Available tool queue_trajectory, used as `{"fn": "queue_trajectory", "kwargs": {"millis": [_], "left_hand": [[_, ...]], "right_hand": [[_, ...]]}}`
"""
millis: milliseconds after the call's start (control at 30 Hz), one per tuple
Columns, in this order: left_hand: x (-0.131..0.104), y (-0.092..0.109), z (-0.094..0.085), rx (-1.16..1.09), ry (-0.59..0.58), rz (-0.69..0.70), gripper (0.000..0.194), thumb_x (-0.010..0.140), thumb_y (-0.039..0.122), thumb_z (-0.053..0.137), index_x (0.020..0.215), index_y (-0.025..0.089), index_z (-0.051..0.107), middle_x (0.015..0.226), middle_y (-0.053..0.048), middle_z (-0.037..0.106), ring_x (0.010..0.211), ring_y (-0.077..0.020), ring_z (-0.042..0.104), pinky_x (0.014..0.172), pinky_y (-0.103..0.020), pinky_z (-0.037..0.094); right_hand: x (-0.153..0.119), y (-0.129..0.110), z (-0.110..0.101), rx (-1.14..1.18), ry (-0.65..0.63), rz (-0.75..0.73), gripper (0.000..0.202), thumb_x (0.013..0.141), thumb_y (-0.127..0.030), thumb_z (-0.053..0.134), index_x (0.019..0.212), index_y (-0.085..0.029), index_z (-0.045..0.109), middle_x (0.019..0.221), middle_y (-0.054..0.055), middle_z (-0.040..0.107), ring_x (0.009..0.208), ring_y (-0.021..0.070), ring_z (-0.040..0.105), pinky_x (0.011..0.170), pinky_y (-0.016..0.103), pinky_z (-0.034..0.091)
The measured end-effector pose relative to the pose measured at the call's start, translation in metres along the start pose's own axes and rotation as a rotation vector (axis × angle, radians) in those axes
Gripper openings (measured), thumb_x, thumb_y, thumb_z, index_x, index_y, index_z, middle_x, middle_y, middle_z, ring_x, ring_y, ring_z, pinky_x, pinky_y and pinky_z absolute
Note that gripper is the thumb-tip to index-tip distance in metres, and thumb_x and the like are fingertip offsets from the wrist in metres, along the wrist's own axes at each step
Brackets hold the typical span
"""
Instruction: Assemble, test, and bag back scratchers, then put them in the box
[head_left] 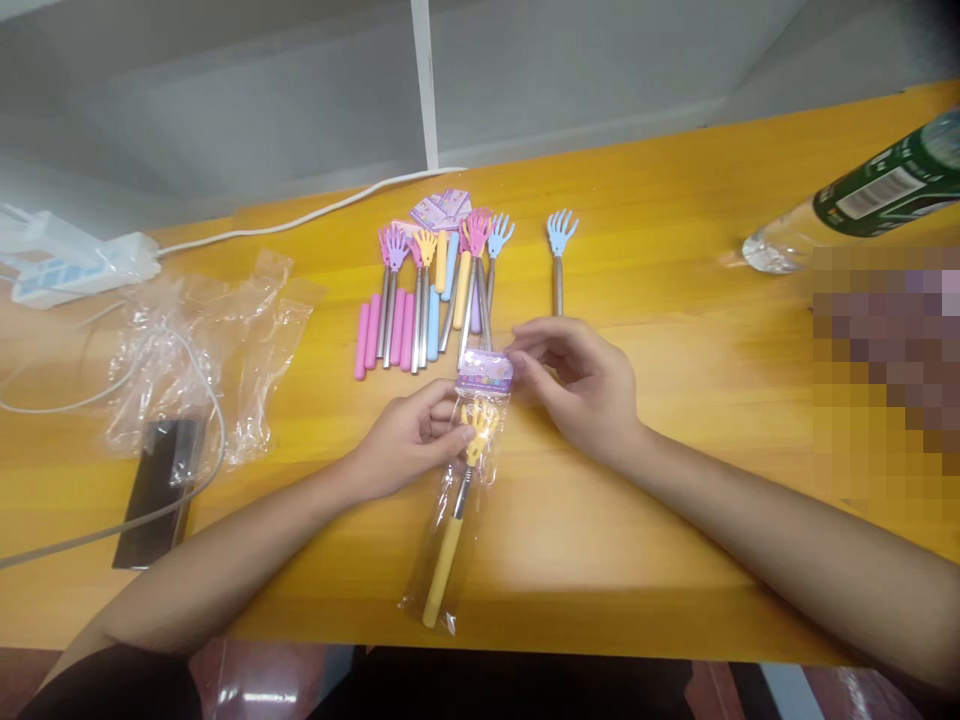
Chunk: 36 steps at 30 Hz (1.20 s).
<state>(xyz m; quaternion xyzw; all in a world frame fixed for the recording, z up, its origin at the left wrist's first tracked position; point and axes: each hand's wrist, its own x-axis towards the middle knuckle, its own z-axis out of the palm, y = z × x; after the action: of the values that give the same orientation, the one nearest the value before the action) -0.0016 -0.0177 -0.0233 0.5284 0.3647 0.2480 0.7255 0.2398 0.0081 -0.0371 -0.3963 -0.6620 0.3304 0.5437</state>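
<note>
A yellow back scratcher [446,565] with a hand-shaped head lies inside a clear plastic bag [450,480] topped by a purple card header [484,372]. My left hand [412,435] pinches the bag beside the scratcher's head, thumb on top. At the header's right edge, my right hand [581,385] has its thumb and fingers closed together on the corner. Past my hands lies a group of back scratcher rods with pink, purple, yellow and blue heads, among them a pink head [475,230]. Loose coloured handles, such as a pink handle [361,342], lie with them. A blue-headed scratcher [559,255] lies apart.
Purple cards [444,208] lie behind the rods. On the left are clear plastic bags [259,350], a dark phone-like slab [154,500], a white power strip [86,265] and cables. A bottle with a green label [870,190] lies at the right, near a pixelated patch.
</note>
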Motion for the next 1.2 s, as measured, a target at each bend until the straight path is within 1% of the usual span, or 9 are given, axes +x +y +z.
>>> {"fn": "queue_trajectory", "kwargs": {"millis": [100, 267, 467, 533, 667, 767, 933, 1067, 1200], "left_hand": [[0.0007, -0.0021, -0.0002, -0.03, 0.018, 0.02, 0.049, 0.102, 0.037, 0.075, 0.144, 0.018, 0.058, 0.106, -0.008, 0.076, 0.084, -0.0173, 0.077, 0.077, -0.03, 0.066], [0.0016, -0.006, -0.0012, -0.054, 0.039, 0.072, 0.05, 0.102, 0.033, 0.075, 0.147, 0.019, 0.057, 0.108, -0.009, 0.075, 0.084, -0.0175, 0.077, 0.076, -0.03, 0.067], [0.0031, -0.0075, -0.0002, -0.103, 0.015, 0.154, 0.05, 0.102, 0.029, 0.075, 0.147, 0.021, 0.056, 0.114, -0.01, 0.076, 0.083, -0.0173, 0.079, 0.075, -0.029, 0.069], [0.0029, -0.0076, 0.0003, -0.111, 0.026, 0.175, 0.055, 0.102, 0.028, 0.075, 0.151, 0.024, 0.052, 0.118, -0.01, 0.075, 0.083, -0.0169, 0.079, 0.076, -0.03, 0.069], [0.0016, -0.0082, 0.001, -0.082, 0.05, 0.215, 0.078, 0.103, 0.028, 0.073, 0.168, 0.037, 0.031, 0.121, -0.008, 0.075, 0.08, -0.0167, 0.077, 0.076, -0.031, 0.069], [0.0005, -0.0093, 0.0012, -0.042, 0.044, 0.238, 0.082, 0.104, 0.029, 0.071, 0.171, 0.042, 0.026, 0.129, -0.01, 0.072, 0.08, -0.0168, 0.076, 0.075, -0.032, 0.069], [-0.0005, -0.0083, 0.0027, 0.076, 0.088, 0.295, 0.071, 0.103, 0.027, 0.069, 0.166, 0.046, 0.041, 0.162, -0.011, 0.05, 0.075, -0.0095, 0.067, 0.067, -0.026, 0.065], [-0.0015, -0.0053, 0.0037, 0.247, 0.127, 0.353, 0.058, 0.104, 0.021, 0.064, 0.159, 0.039, 0.057, 0.158, -0.011, 0.05, 0.084, -0.0115, 0.063, 0.074, -0.026, 0.064], [-0.002, -0.005, 0.0036, 0.231, 0.116, 0.345, 0.06, 0.103, 0.019, 0.063, 0.16, 0.039, 0.055, 0.156, -0.012, 0.05, 0.087, -0.0133, 0.065, 0.074, -0.028, 0.067]], "right_hand": [[0.0025, -0.0026, -0.0024, -0.134, -0.037, -0.112, 0.012, 0.101, -0.014, 0.068, 0.106, -0.022, 0.076, 0.1, 0.006, 0.074, 0.089, 0.0172, 0.071, 0.077, 0.033, 0.061], [0.0029, -0.0054, -0.0035, -0.168, -0.091, -0.175, 0.018, 0.101, -0.01, 0.064, 0.109, -0.023, 0.075, 0.104, 0.007, 0.075, 0.097, 0.0197, 0.073, 0.085, 0.038, 0.063], [0.0004, -0.0037, -0.0036, -0.162, -0.121, -0.196, 0.02, 0.099, -0.008, 0.066, 0.11, -0.024, 0.071, 0.104, 0.004, 0.077, 0.095, 0.0172, 0.074, 0.086, 0.034, 0.064], [0.0004, -0.0041, -0.0033, -0.157, -0.121, -0.196, 0.019, 0.1, -0.008, 0.065, 0.11, -0.023, 0.071, 0.104, 0.004, 0.077, 0.093, 0.0165, 0.074, 0.083, 0.033, 0.064], [0.0008, -0.0054, -0.0029, -0.159, -0.118, -0.202, 0.016, 0.1, -0.01, 0.064, 0.108, -0.023, 0.07, 0.101, 0.004, 0.077, 0.091, 0.0172, 0.075, 0.078, 0.032, 0.063], [0.0011, -0.0058, -0.003, -0.159, -0.122, -0.218, 0.017, 0.099, -0.009, 0.064, 0.108, -0.022, 0.07, 0.101, 0.004, 0.077, 0.091, 0.0172, 0.075, 0.081, 0.033, 0.064], [0.0005, -0.0057, -0.0026, -0.155, -0.151, -0.243, 0.019, 0.098, -0.008, 0.064, 0.109, -0.023, 0.069, 0.102, 0.005, 0.077, 0.092, 0.0176, 0.075, 0.083, 0.034, 0.064], [-0.001, -0.0062, -0.0018, -0.128, -0.202, -0.29, 0.023, 0.096, -0.005, 0.064, 0.111, -0.022, 0.069, 0.104, 0.006, 0.076, 0.096, 0.0178, 0.075, 0.085, 0.033, 0.064], [-0.0011, -0.007, -0.0012, -0.116, -0.198, -0.301, 0.024, 0.093, -0.004, 0.065, 0.109, -0.022, 0.068, 0.104, 0.007, 0.076, 0.097, 0.0179, 0.076, 0.085, 0.033, 0.065]]}}
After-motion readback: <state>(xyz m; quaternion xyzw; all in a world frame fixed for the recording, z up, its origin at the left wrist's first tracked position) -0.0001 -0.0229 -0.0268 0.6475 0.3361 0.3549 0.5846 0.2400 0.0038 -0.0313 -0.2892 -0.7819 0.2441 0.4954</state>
